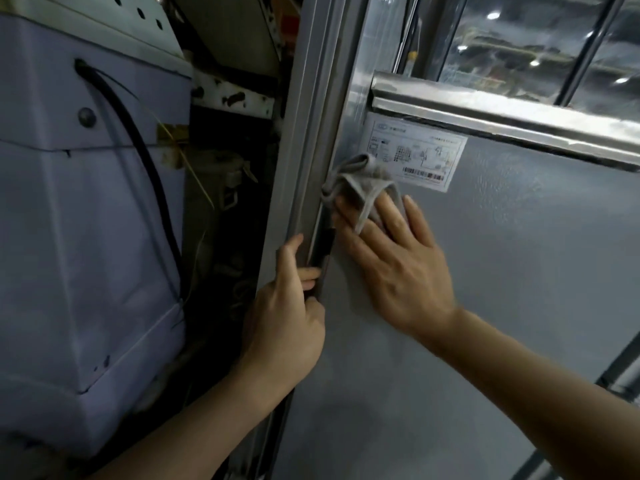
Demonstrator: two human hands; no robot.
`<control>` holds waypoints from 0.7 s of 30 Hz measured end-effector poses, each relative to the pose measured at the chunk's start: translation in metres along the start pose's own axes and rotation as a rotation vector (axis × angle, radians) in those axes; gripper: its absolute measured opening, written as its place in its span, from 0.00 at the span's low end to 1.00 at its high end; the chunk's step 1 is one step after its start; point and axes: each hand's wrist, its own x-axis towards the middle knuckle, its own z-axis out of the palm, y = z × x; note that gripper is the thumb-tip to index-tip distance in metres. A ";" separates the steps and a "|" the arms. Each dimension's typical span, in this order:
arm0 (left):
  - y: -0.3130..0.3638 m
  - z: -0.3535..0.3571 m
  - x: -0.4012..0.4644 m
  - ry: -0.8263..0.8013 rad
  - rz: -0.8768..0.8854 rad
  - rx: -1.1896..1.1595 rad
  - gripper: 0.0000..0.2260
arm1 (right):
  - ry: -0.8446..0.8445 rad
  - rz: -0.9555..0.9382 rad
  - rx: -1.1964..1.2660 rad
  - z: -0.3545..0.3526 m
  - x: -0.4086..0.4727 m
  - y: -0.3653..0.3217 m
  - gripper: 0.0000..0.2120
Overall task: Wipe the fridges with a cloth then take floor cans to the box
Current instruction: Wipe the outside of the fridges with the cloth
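Observation:
A grey fridge (pixel 502 271) fills the right half of the view, its flat side panel facing me. My right hand (pixel 391 258) presses a crumpled grey cloth (pixel 360 181) flat against that panel, just below a white label (pixel 415 150). The cloth bunches out above my fingertips near the fridge's left corner. My left hand (pixel 287 317) grips the fridge's grey corner edge (pixel 311 168), fingers wrapped around it, a little below and left of the cloth. No cans or box are in view.
A shiny metal rail (pixel 502 109) runs across the fridge above the label, with glass (pixel 519 39) over it. To the left stands a pale blue-grey appliance (pixel 86 237) with a black cable (pixel 145 161). A dark narrow gap (pixel 221 258) separates it from the fridge.

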 end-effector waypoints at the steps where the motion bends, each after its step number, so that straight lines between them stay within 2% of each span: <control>1: -0.002 -0.001 -0.004 0.018 0.006 0.023 0.32 | -0.024 -0.024 0.006 0.005 -0.010 -0.006 0.23; 5: -0.007 -0.004 -0.014 0.028 0.003 0.098 0.32 | -0.235 -0.228 -0.071 0.022 -0.059 -0.035 0.25; 7: -0.009 -0.003 -0.019 -0.002 -0.013 0.125 0.31 | -0.384 -0.315 -0.124 0.023 -0.080 -0.048 0.26; 9: -0.008 -0.003 -0.024 -0.045 -0.010 0.147 0.31 | -0.458 -0.362 -0.132 0.019 -0.092 -0.052 0.26; 12: -0.004 -0.002 -0.025 -0.109 0.022 0.157 0.31 | -0.299 -0.278 -0.090 0.004 -0.080 -0.027 0.25; 14: 0.001 0.002 -0.020 -0.144 0.032 0.160 0.32 | -0.110 -0.122 -0.093 -0.009 -0.058 0.008 0.24; 17: 0.008 0.016 -0.014 -0.182 0.032 0.170 0.34 | 0.054 0.098 -0.129 -0.021 -0.030 0.052 0.24; 19: 0.010 0.029 -0.013 -0.158 0.030 0.203 0.34 | 0.128 0.175 -0.083 -0.015 -0.032 0.049 0.23; 21: 0.009 0.040 -0.015 -0.108 0.017 0.256 0.34 | 0.103 0.177 -0.028 0.000 -0.060 0.026 0.23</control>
